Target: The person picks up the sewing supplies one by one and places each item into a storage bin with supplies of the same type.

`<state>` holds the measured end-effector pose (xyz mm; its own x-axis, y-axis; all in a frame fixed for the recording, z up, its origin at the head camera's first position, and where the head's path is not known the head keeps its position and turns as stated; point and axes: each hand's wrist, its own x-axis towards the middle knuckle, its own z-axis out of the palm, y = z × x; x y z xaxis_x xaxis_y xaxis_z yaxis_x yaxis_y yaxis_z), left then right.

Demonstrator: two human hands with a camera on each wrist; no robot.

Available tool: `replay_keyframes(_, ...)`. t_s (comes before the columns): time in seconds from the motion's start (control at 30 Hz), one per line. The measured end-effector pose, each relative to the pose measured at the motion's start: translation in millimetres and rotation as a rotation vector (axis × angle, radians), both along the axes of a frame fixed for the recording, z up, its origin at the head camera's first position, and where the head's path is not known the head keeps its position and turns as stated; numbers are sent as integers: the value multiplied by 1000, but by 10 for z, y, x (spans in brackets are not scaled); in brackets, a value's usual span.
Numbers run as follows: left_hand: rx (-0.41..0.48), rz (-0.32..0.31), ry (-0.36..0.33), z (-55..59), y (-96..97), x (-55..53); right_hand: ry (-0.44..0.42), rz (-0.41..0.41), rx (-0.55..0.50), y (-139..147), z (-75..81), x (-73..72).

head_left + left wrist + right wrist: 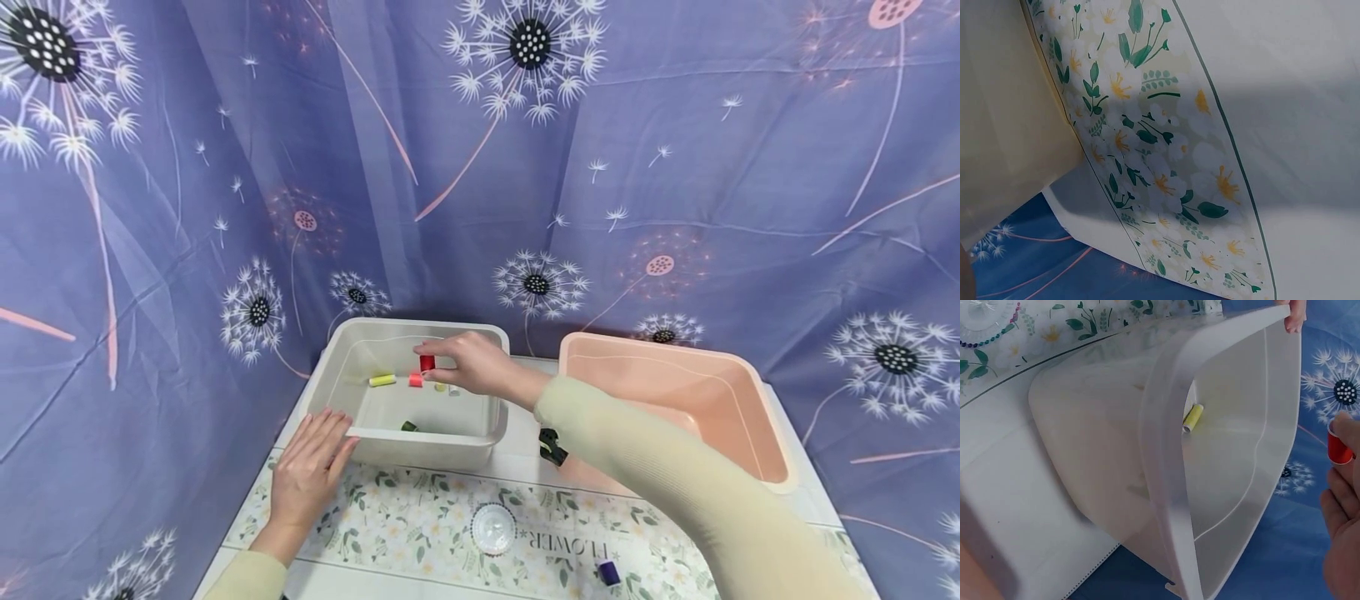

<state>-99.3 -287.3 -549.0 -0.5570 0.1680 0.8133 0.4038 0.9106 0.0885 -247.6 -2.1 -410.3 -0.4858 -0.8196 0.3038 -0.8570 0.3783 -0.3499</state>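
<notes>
Left hand (309, 468) lies flat with fingers straight against the near left corner of the white tub (480, 446); inside it already lie a yellow spool (382, 380), a pink one and others; right hand (468, 363) pinches a red spool (427, 362) above the tub, seemingly not yet dropped; one dark blue spool (609, 572) waits on the bench (420, 533); the pink tub (772, 433) stands at the right.

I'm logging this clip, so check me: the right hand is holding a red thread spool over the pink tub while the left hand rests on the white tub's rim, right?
Not quite. The right hand pinches the red thread spool over the white tub, not the pink tub, as the head view shows. The rest holds: the left hand rests on the white tub's near rim.
</notes>
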Motion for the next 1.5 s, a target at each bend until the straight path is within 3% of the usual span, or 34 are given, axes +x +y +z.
replay_keyframes(0.23,7,-3,-6,-1,2,9,-36,-18,41,-112,-77,-94)
replay_keyframes(0.57,32,-11,40,-12,5,-22,-130,-47,153,-269,-159,-277)
replay_keyframes(0.97,22,1,15,-23,-1,-18,-193,-68,224,-433,-235,-408)
replay_keyframes(1.5,32,-9,37,-34,14,-30,-186,-61,334,-596,-350,-492)
